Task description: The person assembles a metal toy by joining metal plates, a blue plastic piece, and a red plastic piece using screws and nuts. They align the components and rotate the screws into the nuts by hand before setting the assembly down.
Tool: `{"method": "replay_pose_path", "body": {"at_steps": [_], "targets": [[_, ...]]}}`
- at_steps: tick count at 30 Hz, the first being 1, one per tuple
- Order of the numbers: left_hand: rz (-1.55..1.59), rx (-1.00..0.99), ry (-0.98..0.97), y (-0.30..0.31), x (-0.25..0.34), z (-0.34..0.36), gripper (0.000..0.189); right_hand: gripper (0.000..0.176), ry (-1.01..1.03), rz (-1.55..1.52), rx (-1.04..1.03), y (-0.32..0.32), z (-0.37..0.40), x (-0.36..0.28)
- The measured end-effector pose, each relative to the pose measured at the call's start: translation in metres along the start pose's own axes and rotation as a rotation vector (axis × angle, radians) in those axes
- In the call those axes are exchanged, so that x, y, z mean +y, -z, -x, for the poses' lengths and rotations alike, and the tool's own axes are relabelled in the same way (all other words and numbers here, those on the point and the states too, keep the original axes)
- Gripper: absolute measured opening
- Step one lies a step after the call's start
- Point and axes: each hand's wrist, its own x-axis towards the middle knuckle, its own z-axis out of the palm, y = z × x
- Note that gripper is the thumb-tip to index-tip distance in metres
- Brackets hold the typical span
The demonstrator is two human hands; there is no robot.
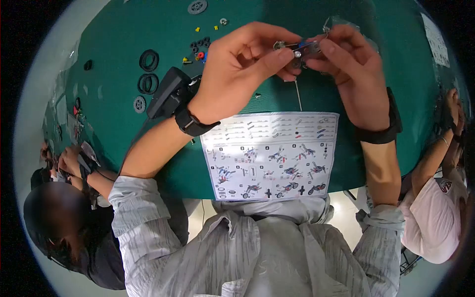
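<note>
My left hand (237,69) pinches one end of a small model assembly (298,54) between thumb and fingers. It has metal strips, screws and a touch of blue; my fingers hide much of it. At its other end, my right hand (354,69) grips it with thumb and fingers closed. Just below the hands, a thin metal rod (298,95) points down toward the instruction sheet (272,156), which lies at the table's near edge with printed parts and numbered steps. A small screw (258,95) rests on the table below my left hand.
Black tyres (149,60) and a grey spoked wheel (139,104) lie on the green table (114,39) at left. Another grey wheel (197,7) is at the far side. Small black, yellow and red pieces (201,55) sit beside my left hand. People are at both sides.
</note>
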Motion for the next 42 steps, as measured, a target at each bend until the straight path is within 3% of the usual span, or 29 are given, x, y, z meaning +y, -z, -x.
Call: {"method": "replay_pose_path", "body": {"at_steps": [5, 11, 14, 23, 42], "targets": [[-0.046, 0.071, -0.138, -0.009, -0.006, 0.003, 0.042, 0.027, 0.020, 0.014, 0.029, 0.004, 0.003, 0.006], [-0.291, 0.103, -0.243, -0.004, -0.003, 0.001, 0.038, 0.033, 0.017, 0.056, 0.012, 0.002, 0.003, 0.006], [-0.385, 0.041, -0.294, 0.000, -0.003, 0.002, 0.047, 0.035, -0.001, 0.071, 0.059, -0.002, 0.004, 0.005], [-0.520, 0.049, -0.403, 0.001, 0.003, 0.001, 0.036, 0.024, -0.057, -0.142, -0.048, -0.009, 0.004, 0.002], [-0.604, 0.094, -0.415, -0.002, 0.010, 0.003, 0.032, 0.019, -0.140, -0.074, -0.058, -0.011, 0.005, -0.001]]}}
